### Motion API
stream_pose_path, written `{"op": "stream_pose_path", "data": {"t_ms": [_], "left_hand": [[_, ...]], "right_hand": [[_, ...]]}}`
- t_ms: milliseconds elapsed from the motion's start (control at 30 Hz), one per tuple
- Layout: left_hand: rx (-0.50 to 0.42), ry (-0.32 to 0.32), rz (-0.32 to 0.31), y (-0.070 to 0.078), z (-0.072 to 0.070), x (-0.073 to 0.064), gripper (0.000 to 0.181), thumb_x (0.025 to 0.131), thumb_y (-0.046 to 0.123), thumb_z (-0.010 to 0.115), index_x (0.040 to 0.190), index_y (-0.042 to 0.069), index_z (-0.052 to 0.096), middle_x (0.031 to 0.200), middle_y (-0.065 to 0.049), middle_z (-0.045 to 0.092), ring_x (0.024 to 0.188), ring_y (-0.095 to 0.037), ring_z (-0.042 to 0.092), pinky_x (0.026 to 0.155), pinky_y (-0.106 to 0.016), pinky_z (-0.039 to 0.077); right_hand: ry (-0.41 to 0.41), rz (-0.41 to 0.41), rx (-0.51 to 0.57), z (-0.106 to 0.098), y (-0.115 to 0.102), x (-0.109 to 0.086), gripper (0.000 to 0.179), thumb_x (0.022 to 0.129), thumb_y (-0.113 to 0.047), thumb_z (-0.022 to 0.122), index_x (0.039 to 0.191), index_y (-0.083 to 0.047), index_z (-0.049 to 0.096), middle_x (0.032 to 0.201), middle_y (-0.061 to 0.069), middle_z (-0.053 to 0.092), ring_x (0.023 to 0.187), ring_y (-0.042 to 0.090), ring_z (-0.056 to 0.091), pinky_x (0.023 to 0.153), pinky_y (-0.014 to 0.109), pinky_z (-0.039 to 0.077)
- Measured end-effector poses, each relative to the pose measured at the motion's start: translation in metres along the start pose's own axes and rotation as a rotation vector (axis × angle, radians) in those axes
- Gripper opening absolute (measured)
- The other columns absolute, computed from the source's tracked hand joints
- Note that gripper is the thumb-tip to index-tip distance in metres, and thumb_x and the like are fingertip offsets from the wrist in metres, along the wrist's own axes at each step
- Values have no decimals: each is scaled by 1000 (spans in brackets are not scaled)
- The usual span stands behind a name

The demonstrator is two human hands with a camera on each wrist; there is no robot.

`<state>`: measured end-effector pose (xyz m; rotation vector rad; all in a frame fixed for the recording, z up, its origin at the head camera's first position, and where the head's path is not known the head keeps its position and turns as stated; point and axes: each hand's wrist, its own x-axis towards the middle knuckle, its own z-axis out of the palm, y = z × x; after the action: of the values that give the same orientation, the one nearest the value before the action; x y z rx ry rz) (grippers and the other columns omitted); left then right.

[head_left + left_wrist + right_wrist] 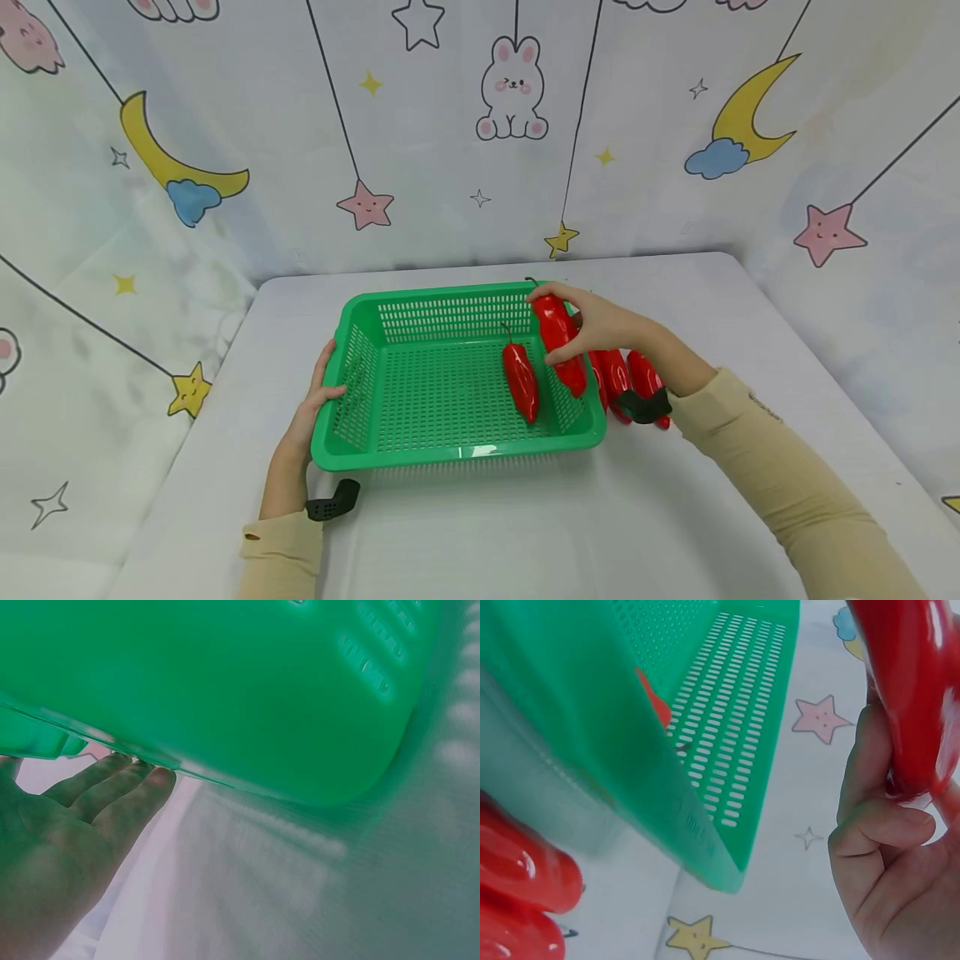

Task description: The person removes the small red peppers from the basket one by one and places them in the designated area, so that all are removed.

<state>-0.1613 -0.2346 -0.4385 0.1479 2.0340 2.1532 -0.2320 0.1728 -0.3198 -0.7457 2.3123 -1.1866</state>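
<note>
A green plastic basket point(457, 454) with slotted walls stands on the table. At its left side my left hand point(313, 398) grips the rim, thumb over the edge and fingers along the outside; the left wrist view shows those fingers point(135, 799) against the green wall. My right hand point(600, 321) holds a red chili pepper point(557, 329) between thumb and fingers, above the basket's right end. In the right wrist view this glossy pepper point(911, 682) is beside the basket's end wall. Another red chili pepper point(521, 382) lies on the basket floor, towards the right.
Several more red peppers point(617, 379) lie on the white table point(480, 533) just right of the basket, partly hidden by my right wrist and its black strap point(643, 407). Behind the table hangs a pale cloth point(450, 167) printed with moons, stars and a rabbit.
</note>
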Motion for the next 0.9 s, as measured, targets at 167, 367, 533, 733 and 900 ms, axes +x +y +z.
{"op": "stream_pose_path", "data": {"t_ms": [167, 367, 533, 733, 900], "left_hand": [[3, 3, 0, -1, 0, 0, 71, 90, 9, 33, 147, 35, -1, 151, 4, -13, 135, -29, -5, 100, -56, 10], [-3, 1, -7, -1, 0, 0, 71, 90, 9, 33, 146, 37, 0, 151, 4, -13, 134, -29, -3, 100, -54, 12], [-4, 1, -6, 0, 0, -1, 71, 90, 9, 32, 146, 38, 0, 151, 4, -13, 134, -29, -2, 99, -53, 14], [-9, -7, -7, 0, 0, -1, 70, 91, 9, 31, 146, 38, -1, 151, 4, -14, 134, -28, -2, 98, -50, 15], [-13, -13, -1, 1, 0, -1, 69, 91, 9, 30, 146, 38, -1, 151, 4, -14, 134, -28, -2, 98, -49, 16]], "right_hand": [[10, 2, 15, -4, 5, -7, 71, 71, -10, 77, 129, -15, 37, 123, 13, 41, 98, 34, 54, 69, 38, 51], [32, 5, 17, -10, 10, -16, 73, 69, -10, 78, 129, -14, 37, 122, 14, 42, 101, 34, 53, 70, 39, 51], [38, 3, 31, -14, 14, -23, 74, 70, -11, 77, 131, -14, 36, 122, 16, 42, 101, 35, 53, 70, 39, 51], [33, 14, 62, -20, 19, -30, 76, 71, -9, 76, 133, -10, 33, 123, 21, 41, 100, 36, 53, 71, 40, 51], [65, 44, 20, -25, 21, -37, 77, 69, -13, 78, 133, -15, 34, 123, 19, 42, 98, 36, 55, 70, 41, 51]]}}
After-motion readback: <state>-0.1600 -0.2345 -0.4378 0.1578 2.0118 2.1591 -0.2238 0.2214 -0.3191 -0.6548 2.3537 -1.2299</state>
